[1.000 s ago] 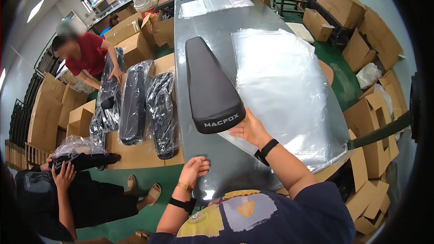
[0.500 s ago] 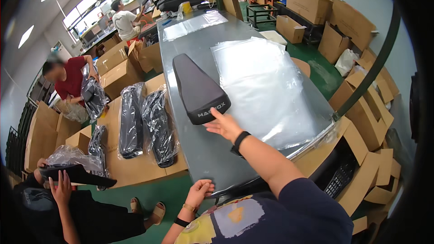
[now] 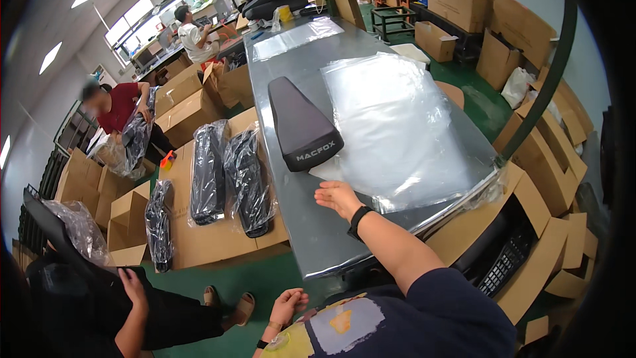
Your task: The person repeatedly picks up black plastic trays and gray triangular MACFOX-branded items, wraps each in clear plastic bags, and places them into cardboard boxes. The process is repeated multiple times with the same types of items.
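Black in colour, one long seat (image 3: 301, 126) is counted on the grey table (image 3: 298, 215), laid with its wide, lettered end toward the wearer and its narrow end pointed away. One stack of clear plastic bags (image 3: 397, 132) is noted immediately to its right; whether the two touch cannot be told. One smaller spread of clear plastic (image 3: 298, 38) is recorded toward the table's far end. Three dark, plastic-wrapped items (image 3: 209, 172) are counted on the cardboard (image 3: 182, 245) to the left. Three co-workers are observed: one person in red (image 3: 122, 106), one person in white (image 3: 195, 40) and one person in dark clothing (image 3: 66, 298). Two bare hands are presented. The right hand (image 3: 338, 199) is held above the table, its fingers extended and set close together; the seat is located just beyond them, ahead and slightly left, and is untouched. The left hand (image 3: 289, 306) is held low beside the table's near edge, well apart from the seat; its fingers are curled, and whether their tips are closed together cannot be told.
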`<state>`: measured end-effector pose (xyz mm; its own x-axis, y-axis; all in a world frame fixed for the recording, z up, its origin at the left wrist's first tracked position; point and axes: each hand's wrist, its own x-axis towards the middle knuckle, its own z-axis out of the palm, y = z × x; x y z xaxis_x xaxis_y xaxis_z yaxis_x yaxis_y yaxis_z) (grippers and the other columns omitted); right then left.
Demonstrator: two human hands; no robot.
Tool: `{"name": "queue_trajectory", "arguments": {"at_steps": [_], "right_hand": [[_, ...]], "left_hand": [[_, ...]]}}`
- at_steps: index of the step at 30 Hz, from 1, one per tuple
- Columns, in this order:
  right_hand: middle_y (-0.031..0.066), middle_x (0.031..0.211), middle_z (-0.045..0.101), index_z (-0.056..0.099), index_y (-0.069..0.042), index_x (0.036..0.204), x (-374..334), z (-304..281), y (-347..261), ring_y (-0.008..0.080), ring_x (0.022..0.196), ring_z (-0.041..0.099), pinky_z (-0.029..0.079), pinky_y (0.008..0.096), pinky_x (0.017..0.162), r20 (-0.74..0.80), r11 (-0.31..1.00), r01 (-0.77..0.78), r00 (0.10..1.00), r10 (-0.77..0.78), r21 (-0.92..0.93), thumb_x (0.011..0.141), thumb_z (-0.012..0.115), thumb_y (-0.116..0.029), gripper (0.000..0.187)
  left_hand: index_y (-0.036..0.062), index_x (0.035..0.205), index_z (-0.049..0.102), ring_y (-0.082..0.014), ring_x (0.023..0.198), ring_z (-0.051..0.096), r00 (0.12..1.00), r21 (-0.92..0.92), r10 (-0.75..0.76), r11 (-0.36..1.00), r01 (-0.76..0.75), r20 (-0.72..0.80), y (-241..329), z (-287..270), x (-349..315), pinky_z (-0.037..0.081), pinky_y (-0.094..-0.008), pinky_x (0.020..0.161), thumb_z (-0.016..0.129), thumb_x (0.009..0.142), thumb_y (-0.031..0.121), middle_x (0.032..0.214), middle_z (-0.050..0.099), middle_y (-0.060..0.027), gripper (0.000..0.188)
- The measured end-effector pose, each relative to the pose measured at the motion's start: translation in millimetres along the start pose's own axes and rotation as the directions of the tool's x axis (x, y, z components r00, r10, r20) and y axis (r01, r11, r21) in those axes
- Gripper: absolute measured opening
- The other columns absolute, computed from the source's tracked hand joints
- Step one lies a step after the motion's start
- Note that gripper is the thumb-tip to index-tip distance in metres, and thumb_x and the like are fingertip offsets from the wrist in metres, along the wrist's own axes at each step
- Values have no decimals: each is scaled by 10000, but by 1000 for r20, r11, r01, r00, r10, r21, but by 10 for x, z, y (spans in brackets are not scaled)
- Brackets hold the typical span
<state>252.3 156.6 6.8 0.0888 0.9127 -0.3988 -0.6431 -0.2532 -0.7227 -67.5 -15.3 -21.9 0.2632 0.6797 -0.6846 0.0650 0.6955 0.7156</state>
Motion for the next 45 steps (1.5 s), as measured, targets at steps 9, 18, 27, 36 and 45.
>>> {"name": "queue_trajectory", "arguments": {"at_steps": [9,18,27,36,45], "right_hand": [[173,1076,586,487,54,1190,-219,-114,-64,247,949,621,557,348,809,-46,998,-63,997,64,27,894,505,-17,304],[164,1094,566,477,49,1192,40,141,-297,264,1012,593,541,385,846,-2,987,60,998,-60,146,899,536,-77,324],[170,1139,539,482,44,1131,396,100,-355,296,1053,564,506,442,910,25,949,147,987,-160,280,894,600,-144,324],[143,1086,587,480,44,1148,333,188,-584,280,987,621,517,414,916,62,944,155,982,-181,290,915,574,-121,300],[164,1132,562,488,53,1088,277,541,-1168,298,1077,587,499,416,958,220,924,174,941,-258,340,935,506,-44,183]], "left_hand": [[60,1097,581,-151,844,633,998,-44,-67,997,67,-10,173,92,44,529,-293,724,532,951,165,971,653,-64,186],[58,1111,579,-166,896,639,998,-16,-64,998,63,-15,117,110,132,538,-308,731,528,955,180,996,651,-74,204],[49,1107,568,-198,891,650,994,-120,-87,990,78,-73,108,60,157,571,-357,717,529,951,171,1000,644,-98,202],[46,1101,569,-179,851,643,993,-234,43,970,-67,-109,762,337,171,547,-310,727,544,944,165,971,648,-89,198],[33,1101,568,-173,875,630,982,-224,186,956,-190,-36,1495,852,477,527,-298,768,533,948,161,981,639,-92,203]]}}
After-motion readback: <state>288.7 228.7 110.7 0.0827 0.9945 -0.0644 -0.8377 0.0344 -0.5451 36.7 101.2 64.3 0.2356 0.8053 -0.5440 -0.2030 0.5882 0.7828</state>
